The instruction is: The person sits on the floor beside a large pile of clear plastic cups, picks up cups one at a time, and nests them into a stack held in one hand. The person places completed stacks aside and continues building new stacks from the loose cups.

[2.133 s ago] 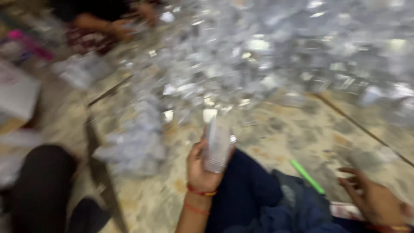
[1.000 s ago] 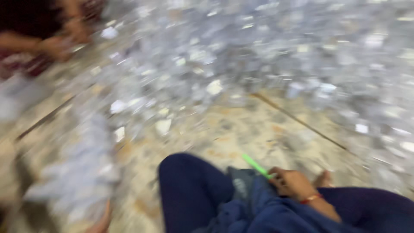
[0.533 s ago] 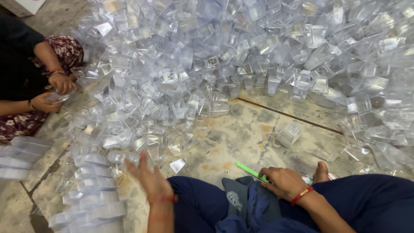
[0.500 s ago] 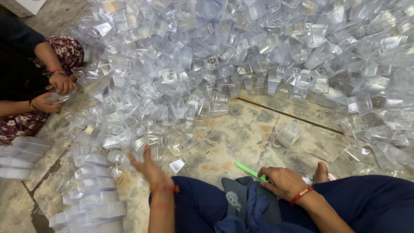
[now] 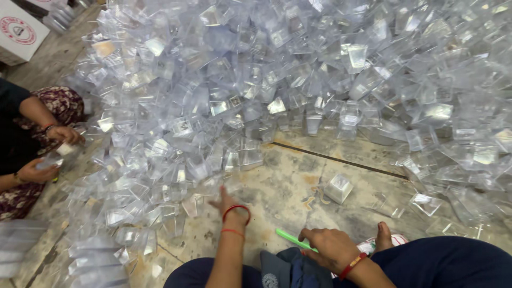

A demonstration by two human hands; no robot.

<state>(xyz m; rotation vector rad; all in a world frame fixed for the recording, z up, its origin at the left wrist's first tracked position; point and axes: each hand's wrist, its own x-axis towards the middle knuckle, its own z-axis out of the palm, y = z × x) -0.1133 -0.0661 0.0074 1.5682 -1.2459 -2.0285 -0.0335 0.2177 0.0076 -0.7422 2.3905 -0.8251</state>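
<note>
A huge heap of small clear plastic containers (image 5: 277, 80) covers the stone floor (image 5: 298, 176) in front of me. My left hand (image 5: 224, 201), with red bangles at the wrist, stretches out to the near edge of the heap, fingers apart and holding nothing, right by loose clear pieces (image 5: 189, 205). My right hand (image 5: 328, 248) rests on my dark blue lap, its curled fingers closed over the end of a thin green stick (image 5: 292, 240). One clear container (image 5: 338, 188) stands alone on the floor ahead of my right hand.
Another person sits at the left, their hands (image 5: 64, 136) holding a clear container. Nested stacks of containers (image 5: 90, 261) lie at the lower left. A cardboard box (image 5: 21, 32) stands at the top left. My bare foot (image 5: 383, 237) shows beside my right hand.
The view has steadied after blurred motion. My left hand has reached further forward to the heap's edge. My right hand stays on my lap at the green stick.
</note>
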